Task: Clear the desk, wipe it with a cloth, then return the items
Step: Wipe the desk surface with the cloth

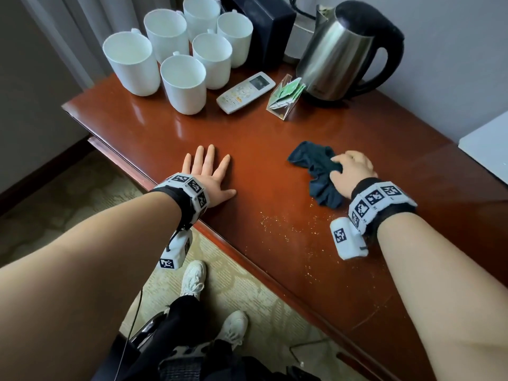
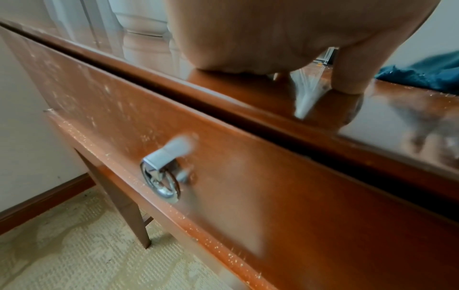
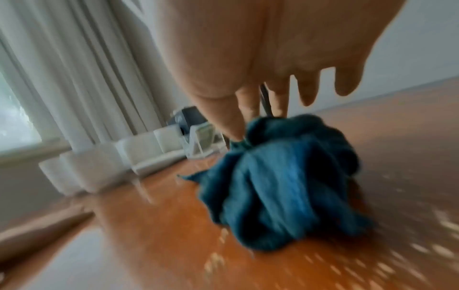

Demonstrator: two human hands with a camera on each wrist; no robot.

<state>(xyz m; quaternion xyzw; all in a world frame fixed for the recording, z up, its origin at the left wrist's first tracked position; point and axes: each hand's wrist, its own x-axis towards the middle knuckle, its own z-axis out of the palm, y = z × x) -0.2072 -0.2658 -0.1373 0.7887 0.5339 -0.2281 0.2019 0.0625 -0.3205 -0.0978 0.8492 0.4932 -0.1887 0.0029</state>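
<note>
Desk [image 1: 275,138] is holding six mugs [image 1: 183,83], clustered left of the one kettle [image 1: 338,50]. One remote [image 1: 245,92] and one sachet holder [image 1: 284,99] are sitting just left of the kettle, one cloth [image 1: 316,171] lying well in front of it.

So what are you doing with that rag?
A person is wiping the desk. The right hand grips a bunched dark blue cloth against the wood, next to a scatter of crumbs near the front edge. The left hand lies flat on the desk, fingers spread, holding nothing. Six white mugs, a remote, a clear packet holder and a kettle stand grouped at the back.
</note>
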